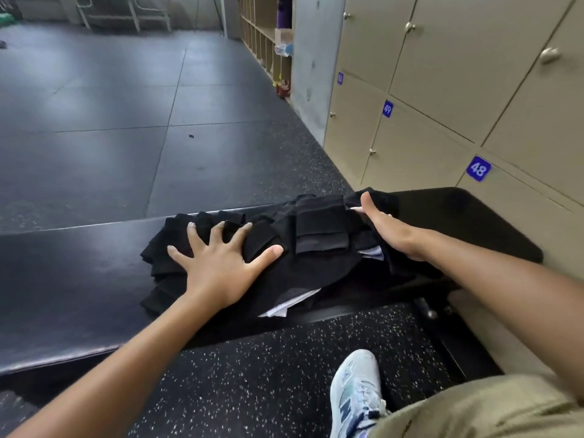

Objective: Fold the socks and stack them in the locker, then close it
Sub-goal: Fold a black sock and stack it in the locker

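Note:
A heap of black socks [319, 235] lies on a black padded bench [79, 273], with white tags showing at its near edge. My left hand [218, 263] presses flat on the heap's left side, fingers spread. My right hand [388, 229] rests against the heap's right side, fingers straight, their tips under a fold of black fabric. Beige lockers [442, 99] line the wall on the right, all doors closed, with blue number plates 48 [478, 168] and 49 [387, 109].
Dark rubber floor [126, 121] stretches out beyond the bench. My white sneaker [355, 396] and khaki-clad leg [489, 409] are at the bottom right. A grey pillar [316, 58] and wooden cubbies [262, 36] stand far right of the floor.

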A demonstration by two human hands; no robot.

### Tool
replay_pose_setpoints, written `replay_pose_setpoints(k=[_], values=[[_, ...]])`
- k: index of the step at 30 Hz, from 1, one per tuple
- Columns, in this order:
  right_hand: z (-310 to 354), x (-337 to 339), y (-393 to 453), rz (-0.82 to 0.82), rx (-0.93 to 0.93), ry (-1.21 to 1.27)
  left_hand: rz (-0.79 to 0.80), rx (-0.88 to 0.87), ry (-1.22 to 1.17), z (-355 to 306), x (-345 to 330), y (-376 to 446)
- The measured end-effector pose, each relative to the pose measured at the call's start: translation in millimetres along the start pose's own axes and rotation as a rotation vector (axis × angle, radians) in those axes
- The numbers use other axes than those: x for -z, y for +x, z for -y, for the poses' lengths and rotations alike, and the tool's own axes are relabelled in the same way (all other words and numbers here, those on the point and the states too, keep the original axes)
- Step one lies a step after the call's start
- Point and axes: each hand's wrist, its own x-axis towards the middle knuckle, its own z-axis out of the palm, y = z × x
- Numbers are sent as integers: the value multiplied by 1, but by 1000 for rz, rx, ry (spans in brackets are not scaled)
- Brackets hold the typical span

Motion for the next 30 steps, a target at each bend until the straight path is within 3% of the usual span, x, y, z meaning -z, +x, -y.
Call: replay_pose_setpoints(k=[14, 21, 30], values=[[-110, 111, 17, -63, -74, 130, 13, -51, -10, -141, -37, 14], [-123, 141, -3, -138, -55, 150, 18, -67, -15, -193, -51, 17], [-123, 149, -14, -304, -50, 138, 38, -65, -50, -208, -54, 20]])
